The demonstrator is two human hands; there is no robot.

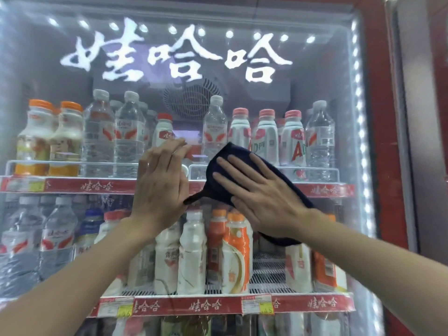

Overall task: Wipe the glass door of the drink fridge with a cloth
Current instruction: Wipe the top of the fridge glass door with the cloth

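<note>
Right hand (260, 197): flat, fingers spread, palm pressing a cloth against the glass; nothing gripped, the pressure alone pins it, which suits broad wiping strokes.
Left hand (161, 183): open and empty, fingers together, laid on the glass just beside the cloth; likely a brace for steadying the body or the door. Its edge touches, or nearly touches, the cloth's trailing corner.
Cloth (278, 170): dark navy, spread wide under the right palm, running from upper left to lower right; one thin corner pokes out leftward toward the left hand.
Glass door (315, 76): shut, facing the person; hazy or fogged across its upper part, so much of the pane seems still to need wiping. The cloth sits at mid-height, right of centre.
Door frame (385, 141): red, at the right edge, with a strip of white lights inside it.
Upper shelf (72, 185): red price rail; water bottles (128, 132) and milky drinks in a row, behind glass and out of reach.
Lower shelf (206, 305): orange-and-white bottles, price tags.
Back wall: white lettering (174, 54) and a fan grille (191, 98).
</note>
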